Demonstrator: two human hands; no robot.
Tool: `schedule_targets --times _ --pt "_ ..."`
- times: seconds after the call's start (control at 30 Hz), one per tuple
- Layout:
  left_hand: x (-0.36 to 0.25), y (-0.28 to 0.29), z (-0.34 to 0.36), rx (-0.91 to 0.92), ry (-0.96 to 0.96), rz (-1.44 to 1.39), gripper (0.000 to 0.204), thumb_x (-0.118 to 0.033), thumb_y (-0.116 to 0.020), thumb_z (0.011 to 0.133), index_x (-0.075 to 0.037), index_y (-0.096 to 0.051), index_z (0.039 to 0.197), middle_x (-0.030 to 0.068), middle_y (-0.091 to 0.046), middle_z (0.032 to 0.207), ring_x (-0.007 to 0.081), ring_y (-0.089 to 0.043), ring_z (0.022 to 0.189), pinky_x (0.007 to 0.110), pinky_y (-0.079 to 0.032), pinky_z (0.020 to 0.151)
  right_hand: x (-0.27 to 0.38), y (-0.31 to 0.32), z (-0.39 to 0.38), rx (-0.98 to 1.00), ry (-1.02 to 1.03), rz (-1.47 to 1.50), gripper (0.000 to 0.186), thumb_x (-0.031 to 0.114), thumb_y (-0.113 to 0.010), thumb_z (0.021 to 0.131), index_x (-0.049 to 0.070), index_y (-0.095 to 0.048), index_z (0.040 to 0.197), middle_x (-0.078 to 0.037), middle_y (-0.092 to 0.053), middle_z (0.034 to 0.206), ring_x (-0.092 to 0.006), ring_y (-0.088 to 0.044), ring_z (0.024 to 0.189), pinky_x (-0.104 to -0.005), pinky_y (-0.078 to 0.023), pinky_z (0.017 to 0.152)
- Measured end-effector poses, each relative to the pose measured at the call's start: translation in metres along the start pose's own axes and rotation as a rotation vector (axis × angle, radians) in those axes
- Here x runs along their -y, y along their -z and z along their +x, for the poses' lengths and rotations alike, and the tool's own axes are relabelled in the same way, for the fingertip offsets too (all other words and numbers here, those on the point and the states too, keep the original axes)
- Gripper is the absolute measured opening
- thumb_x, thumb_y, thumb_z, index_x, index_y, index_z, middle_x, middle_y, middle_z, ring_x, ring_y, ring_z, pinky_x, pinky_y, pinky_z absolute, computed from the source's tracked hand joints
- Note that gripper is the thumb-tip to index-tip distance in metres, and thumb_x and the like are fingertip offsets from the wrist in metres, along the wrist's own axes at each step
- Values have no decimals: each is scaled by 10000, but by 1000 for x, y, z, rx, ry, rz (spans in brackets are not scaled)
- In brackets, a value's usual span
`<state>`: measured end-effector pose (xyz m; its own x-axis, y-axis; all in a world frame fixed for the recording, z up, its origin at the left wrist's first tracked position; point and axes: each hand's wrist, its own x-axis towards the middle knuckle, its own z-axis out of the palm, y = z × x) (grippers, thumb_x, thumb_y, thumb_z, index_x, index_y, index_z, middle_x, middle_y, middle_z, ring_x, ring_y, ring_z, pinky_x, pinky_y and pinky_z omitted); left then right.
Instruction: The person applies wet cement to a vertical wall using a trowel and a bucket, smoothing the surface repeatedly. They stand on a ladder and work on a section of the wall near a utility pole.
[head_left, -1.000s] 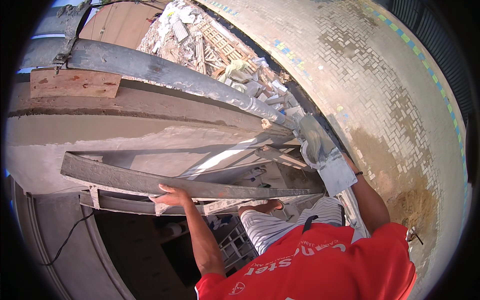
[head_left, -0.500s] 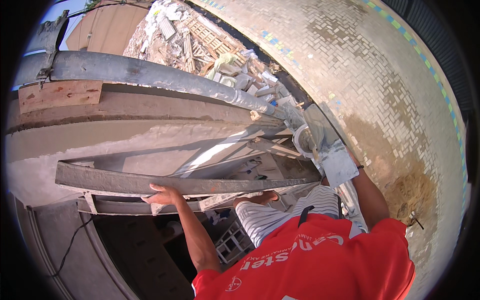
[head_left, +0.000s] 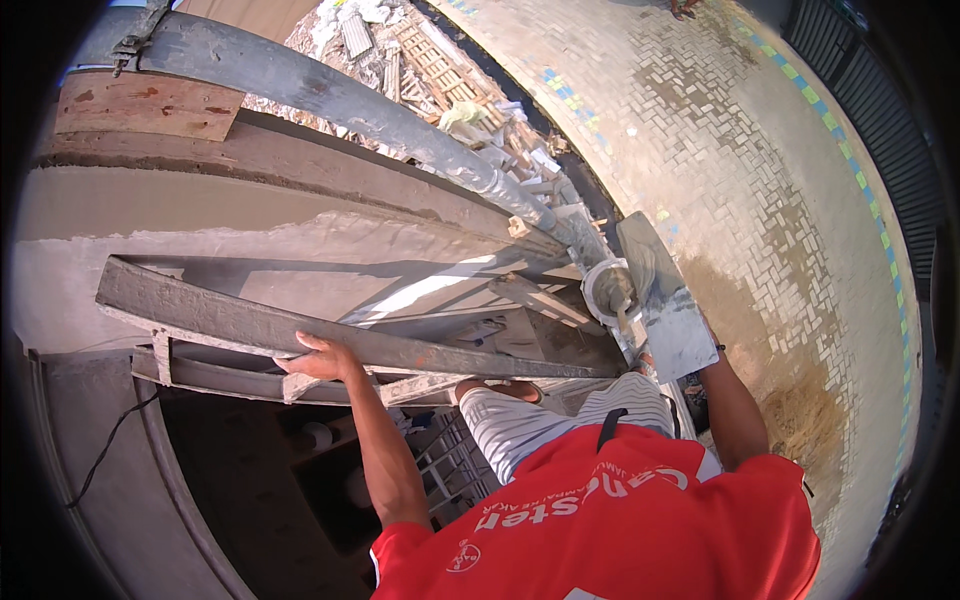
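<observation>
My left hand [head_left: 325, 360] is closed round the edge of a long, grey-crusted beam [head_left: 235, 318], the upper rail of a ladder-like frame. A second, thinner rail [head_left: 230, 383] runs below it, joined by short crosspieces. At the right, my right hand [head_left: 711, 340] is mostly hidden behind a flat rectangular grey plate [head_left: 672, 318], like a plasterer's float, which it seems to hold; its fingers do not show. Beside the plate, to its left, a round whitish bucket [head_left: 608, 290] contains grey material and a stick-like handle.
A thick grey pipe [head_left: 330, 90] crosses above the partly plastered wall [head_left: 130, 220]. Beyond lie broken pallets and rubble [head_left: 430, 65]. Paving [head_left: 730, 130] and a sand heap [head_left: 805, 420] are far below at right. A dark opening [head_left: 250, 470] lies under the frame; a cable [head_left: 110, 450] hangs left.
The view has tilted, so the frame's left end and my left hand sit higher in the picture. The bucket's inside shows more. My left hand keeps its hold; the plate stays beside the bucket.
</observation>
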<state>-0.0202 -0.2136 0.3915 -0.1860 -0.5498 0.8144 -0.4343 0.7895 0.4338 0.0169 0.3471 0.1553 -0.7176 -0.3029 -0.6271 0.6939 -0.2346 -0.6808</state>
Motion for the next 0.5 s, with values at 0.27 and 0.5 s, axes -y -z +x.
schedule_targets --times 0.27,0.5 --pt "3 -5 -2 -39 8 -14 774 -412 -593 944 74 -258 1444 332 -412 1369 491 -480 1196 537 -393 1003 9 -2 -1 -92 70 -612 313 303 -546 930 71 -640 1118 -139 -680 1025 -242 -673 911 -367 -542 774" --pt "3 -2 -3 -69 23 20 768 -395 -620 932 76 -283 1436 323 -451 1358 483 -487 1212 512 -393 1012 14 -2 -3 -176 151 -1277 311 316 -546 921 76 -658 1084 -149 -683 1003 -258 -676 898 -379 -544 762"
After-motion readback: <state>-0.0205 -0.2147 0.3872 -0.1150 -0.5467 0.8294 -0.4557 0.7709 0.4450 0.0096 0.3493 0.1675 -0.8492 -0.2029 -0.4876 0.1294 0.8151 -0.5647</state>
